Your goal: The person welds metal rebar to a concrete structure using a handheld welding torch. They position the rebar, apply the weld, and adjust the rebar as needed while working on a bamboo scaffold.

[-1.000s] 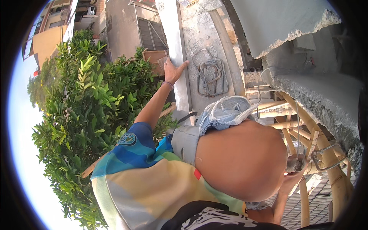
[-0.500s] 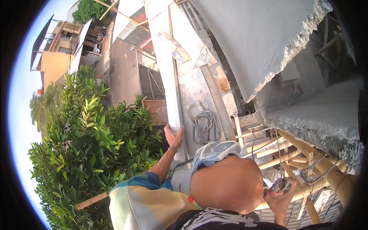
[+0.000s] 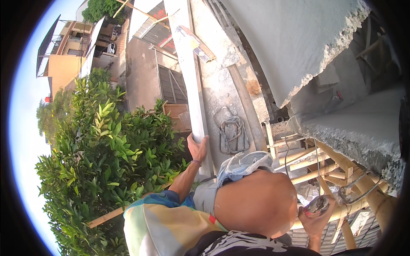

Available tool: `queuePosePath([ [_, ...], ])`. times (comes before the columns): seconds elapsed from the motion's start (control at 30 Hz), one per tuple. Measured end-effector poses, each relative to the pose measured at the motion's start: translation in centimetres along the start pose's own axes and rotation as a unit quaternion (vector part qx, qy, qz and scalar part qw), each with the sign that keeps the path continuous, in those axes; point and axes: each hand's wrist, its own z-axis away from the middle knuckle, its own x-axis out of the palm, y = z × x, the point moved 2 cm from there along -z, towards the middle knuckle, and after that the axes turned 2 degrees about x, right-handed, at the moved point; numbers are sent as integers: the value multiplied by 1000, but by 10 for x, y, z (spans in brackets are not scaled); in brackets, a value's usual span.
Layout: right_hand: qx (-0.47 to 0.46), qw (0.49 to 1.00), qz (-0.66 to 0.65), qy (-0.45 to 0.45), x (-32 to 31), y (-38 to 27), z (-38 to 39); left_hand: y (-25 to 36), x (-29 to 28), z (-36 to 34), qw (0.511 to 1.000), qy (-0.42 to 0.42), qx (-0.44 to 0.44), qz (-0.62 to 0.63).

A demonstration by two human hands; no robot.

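Observation:
My left hand (image 3: 197, 150) is closed on the near part of a long, pale, straight-edged plank (image 3: 194, 98), thumb on one side and fingers on the other. The plank runs away from me along the ledge. At the lower right, my right hand (image 3: 316, 221) is wrapped around a rough grey object with a red part (image 3: 317, 205); its exact kind is hard to make out. My bare knee (image 3: 255, 200) lies between the two hands. Beyond it, a bent loop of metal rod or cable (image 3: 232, 132) rests on the dusty ledge (image 3: 220, 89).
A leafy tree (image 3: 115, 158) crowds the left side, with a paved yard (image 3: 143, 81) far below. Grey plastered concrete (image 3: 294, 38) with a ragged edge overhangs the right. Bamboo poles (image 3: 367, 192) and hanging wire stand below it. A wooden-edged hand tool (image 3: 203, 49) lies farther along.
The view has shifted slightly, so the scene sits a little farther right. Both hands keep their grips on the plank and the grey object.

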Motion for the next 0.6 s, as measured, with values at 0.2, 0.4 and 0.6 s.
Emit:
queuePosePath([
  [0.2, -41, 998, 41, 19, 1, -2, -2, 5, 21, -19, 999, 32, 4, -34],
  [0.4, -51, 997, 64, 13, -3, -1, 0, 25, 28, -73, 998, 44, 16, -48],
  [0.6, -32, 999, 30, -17, 0, 0, -1, 41, 60, -171, 1000, 3, -7, -23],
])
